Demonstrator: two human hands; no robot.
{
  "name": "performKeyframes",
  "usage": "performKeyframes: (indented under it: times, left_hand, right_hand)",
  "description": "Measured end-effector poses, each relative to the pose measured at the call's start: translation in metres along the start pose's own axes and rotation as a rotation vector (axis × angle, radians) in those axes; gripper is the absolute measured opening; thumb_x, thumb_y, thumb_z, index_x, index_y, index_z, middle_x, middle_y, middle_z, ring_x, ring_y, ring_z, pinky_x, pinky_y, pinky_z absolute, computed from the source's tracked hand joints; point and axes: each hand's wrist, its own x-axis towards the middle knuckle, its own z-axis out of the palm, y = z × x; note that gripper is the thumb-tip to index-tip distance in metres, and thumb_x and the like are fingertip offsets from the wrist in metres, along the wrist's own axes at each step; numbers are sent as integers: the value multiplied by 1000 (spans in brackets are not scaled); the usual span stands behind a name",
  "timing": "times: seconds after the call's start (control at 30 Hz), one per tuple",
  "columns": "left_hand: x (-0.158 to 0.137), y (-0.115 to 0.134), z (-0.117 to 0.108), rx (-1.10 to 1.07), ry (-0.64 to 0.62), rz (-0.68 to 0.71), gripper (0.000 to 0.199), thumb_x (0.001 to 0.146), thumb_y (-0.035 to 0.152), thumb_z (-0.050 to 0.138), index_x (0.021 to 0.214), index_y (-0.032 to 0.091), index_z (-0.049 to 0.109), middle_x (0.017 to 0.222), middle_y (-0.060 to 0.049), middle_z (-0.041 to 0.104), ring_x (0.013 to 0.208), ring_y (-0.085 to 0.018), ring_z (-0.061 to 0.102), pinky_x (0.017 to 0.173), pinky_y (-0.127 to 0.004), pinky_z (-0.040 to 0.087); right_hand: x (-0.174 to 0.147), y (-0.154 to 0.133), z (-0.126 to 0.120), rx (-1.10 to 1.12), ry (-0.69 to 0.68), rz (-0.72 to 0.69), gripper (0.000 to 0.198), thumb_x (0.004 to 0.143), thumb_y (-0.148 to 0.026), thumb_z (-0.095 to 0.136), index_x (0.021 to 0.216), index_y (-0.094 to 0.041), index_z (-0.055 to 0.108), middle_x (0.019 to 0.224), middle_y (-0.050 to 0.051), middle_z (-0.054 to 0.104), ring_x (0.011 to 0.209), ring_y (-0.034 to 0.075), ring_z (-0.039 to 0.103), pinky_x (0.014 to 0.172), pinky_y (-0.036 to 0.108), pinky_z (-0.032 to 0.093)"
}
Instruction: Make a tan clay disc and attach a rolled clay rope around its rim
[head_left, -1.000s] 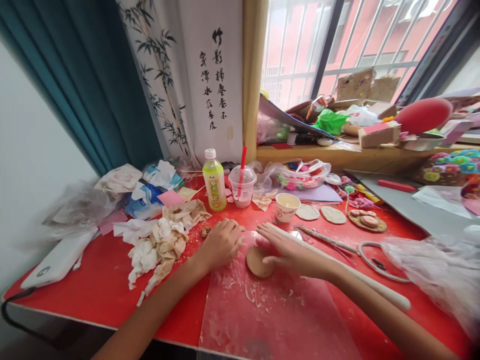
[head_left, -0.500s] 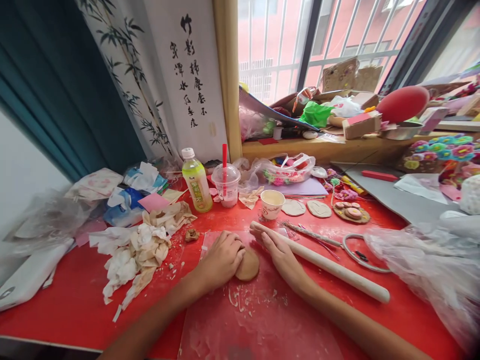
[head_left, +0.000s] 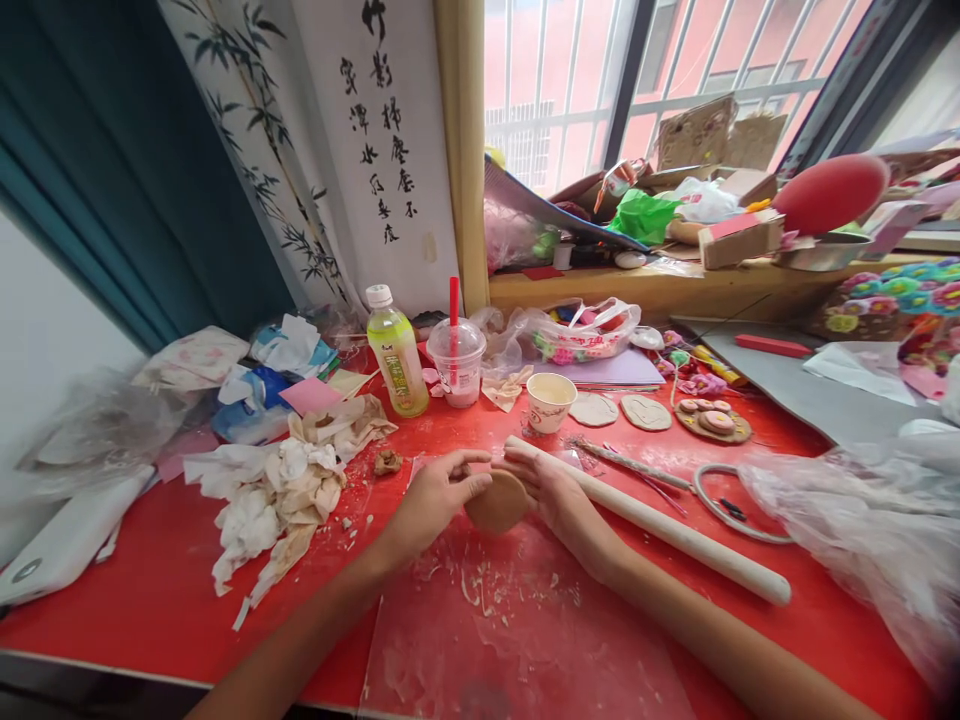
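Observation:
A flat, round disc of brown clay (head_left: 496, 503) is held between my two hands, tilted, seemingly raised off the clear plastic sheet (head_left: 517, 650). My left hand (head_left: 439, 497) pinches its upper left edge, thumb on the near face and fingers behind. At the right edge, my right hand (head_left: 566, 505) has its fingers against the disc, the fingertips partly hidden behind it. Just beyond that hand lies a long pale rolling pin (head_left: 675, 532), slanting to the right. Clay crumbs (head_left: 499, 590) are scattered on the sheet below the disc.
Behind my hands stand a paper cup (head_left: 551, 405), a lidded drink cup (head_left: 457, 365) and a bottle (head_left: 397, 355). Two pale clay discs (head_left: 595, 409) lie farther right. Crumpled tissues (head_left: 281, 500) are heaped at left; clear plastic bags (head_left: 847, 520) spread at right.
The clay disc has come up from the plastic sheet and tilted. My left thumb has moved onto its edge, and my right hand has closed in from beside the rolling pin to touch it.

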Motion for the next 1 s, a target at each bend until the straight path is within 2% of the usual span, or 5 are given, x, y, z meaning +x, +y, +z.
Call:
performKeyframes:
  times: [0.2,0.4,0.6,0.83,1.0]
  left_hand:
    - [15,16,-1,-148,13,8,40,78,38,60,110,14,62,109,-9,66,95,-19,61,83,-30,46]
    - [26,4,-1,9,7,22,23,67,33,70,76,12,69,74,-3,65,72,-16,55,68,-26,40]
    - [19,-1,7,-49,93,52,30,79,42,58,82,13,62,78,-2,62,72,-13,53,67,-24,40]
    - [11,-3,5,3,-56,13,27,71,36,69,86,14,66,81,-3,65,75,-16,57,64,-24,41]
    - [10,-9,9,-23,33,18,27,77,37,62,89,13,62,87,-5,64,80,-17,57,72,-26,42]
  right_hand:
    - [-2,-2,6,-125,-82,26,40,86,-45,56,116,-18,53,115,10,64,99,20,66,94,38,48]
    - [1,-1,-4,-252,32,-18,34,83,-46,59,98,-16,53,82,4,65,67,16,67,67,32,54]
    - [1,-6,-1,-328,-13,-35,35,84,-45,55,103,-16,55,101,8,64,86,19,67,80,36,53]
    - [-4,-21,-1,-551,18,-94,21,85,-38,56,86,-17,63,89,6,65,87,21,61,80,37,49]
    - [-5,-19,0,-553,-61,-85,33,85,-38,57,113,-21,56,107,6,64,94,19,62,80,33,50]
